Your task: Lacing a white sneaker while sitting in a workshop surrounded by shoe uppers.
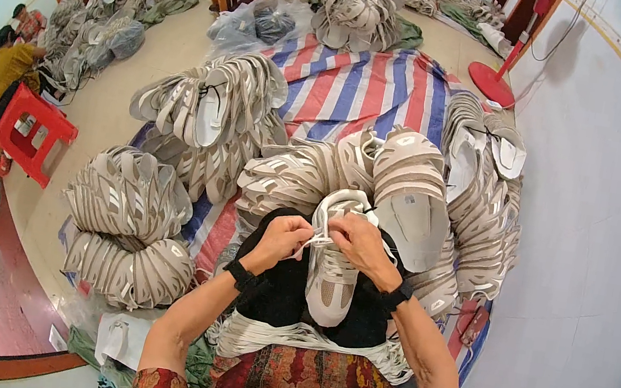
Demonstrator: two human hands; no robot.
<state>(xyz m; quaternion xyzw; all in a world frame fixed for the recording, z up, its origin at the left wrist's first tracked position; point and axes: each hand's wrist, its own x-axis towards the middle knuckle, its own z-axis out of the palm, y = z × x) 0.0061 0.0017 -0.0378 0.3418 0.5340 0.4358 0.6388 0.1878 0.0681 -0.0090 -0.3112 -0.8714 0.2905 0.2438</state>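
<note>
A beige and white sneaker upper (329, 301) rests on my lap, its toe toward me. At its lacing, my left hand (285, 240) pinches a white shoelace (305, 247) just left of the tongue. My right hand (358, 244) bends over the eyelets from the right, fingers closed on the lace there; its fingertips are partly hidden. Both hands are close together. A hank of white laces (307, 345) lies across my lap. Just beyond the shoe, nested stacks of similar uppers (407, 201) stand close to my right hand.
More stacked uppers (133, 194) lie to the left and along the right. A striped tarpaulin (344, 86) covers the floor ahead. A red stool (32, 130) stands left, near a seated person (11, 72). A red round-based stand (493, 85) is by the right wall (568, 259).
</note>
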